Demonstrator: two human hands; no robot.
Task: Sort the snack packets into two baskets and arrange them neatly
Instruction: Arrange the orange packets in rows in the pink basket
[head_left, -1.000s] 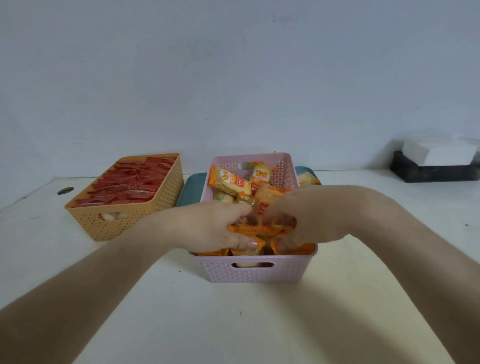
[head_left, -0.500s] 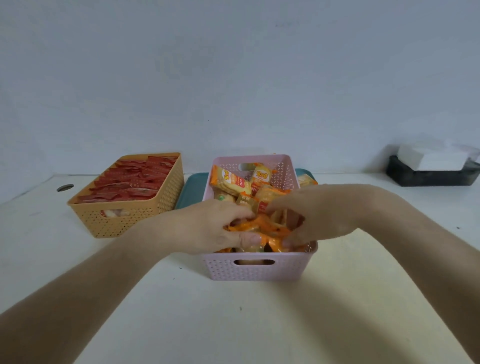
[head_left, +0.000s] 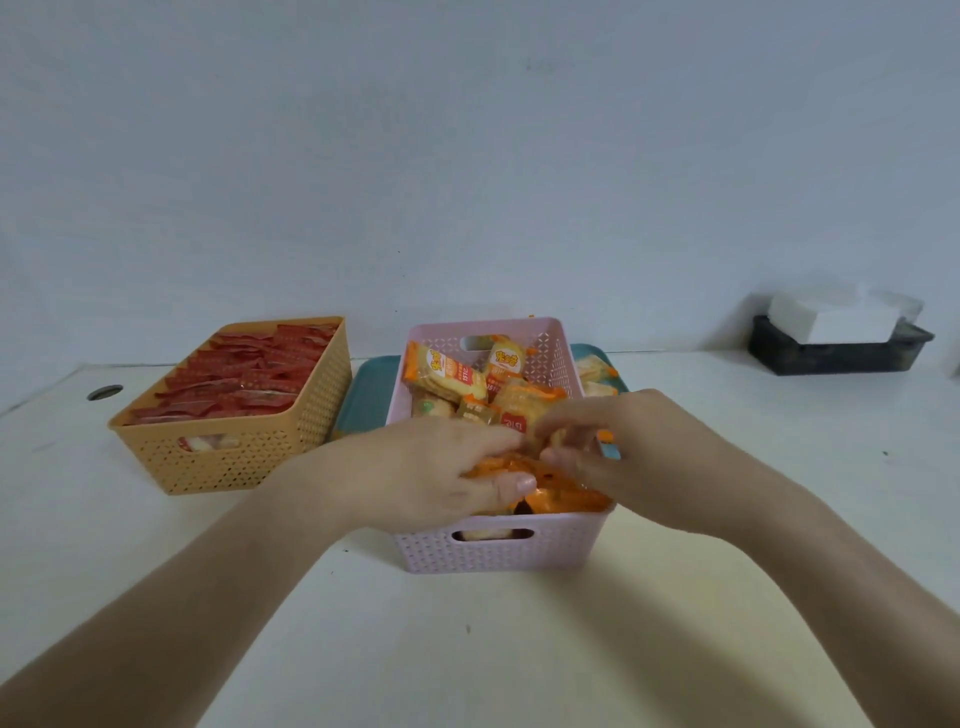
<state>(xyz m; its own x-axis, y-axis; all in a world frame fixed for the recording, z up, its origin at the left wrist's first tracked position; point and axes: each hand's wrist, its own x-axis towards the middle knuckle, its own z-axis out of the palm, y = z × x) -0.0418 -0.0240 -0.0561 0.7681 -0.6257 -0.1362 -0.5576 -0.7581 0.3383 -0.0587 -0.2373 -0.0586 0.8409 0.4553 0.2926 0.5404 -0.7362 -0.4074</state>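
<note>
Hands (head_left: 524, 467) higher, hiding orange packets (head_left: 550, 480)

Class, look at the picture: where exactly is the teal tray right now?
The teal tray lies on the table behind the pink basket, mostly hidden by it, just right of the orange basket.

Two baskets, one orange (head_left: 234, 457) and one pink (head_left: 498, 551); one teal tray (head_left: 366, 395); two hands, left (head_left: 431, 473) and right (head_left: 639, 452).

We had our left hand (head_left: 431, 470) and right hand (head_left: 631, 457) together over the pink basket (head_left: 498, 551), fingers closed on orange packets (head_left: 550, 480). Left of that basket stood the tan basket (head_left: 244, 457), filled with red packets (head_left: 244, 379).
</note>
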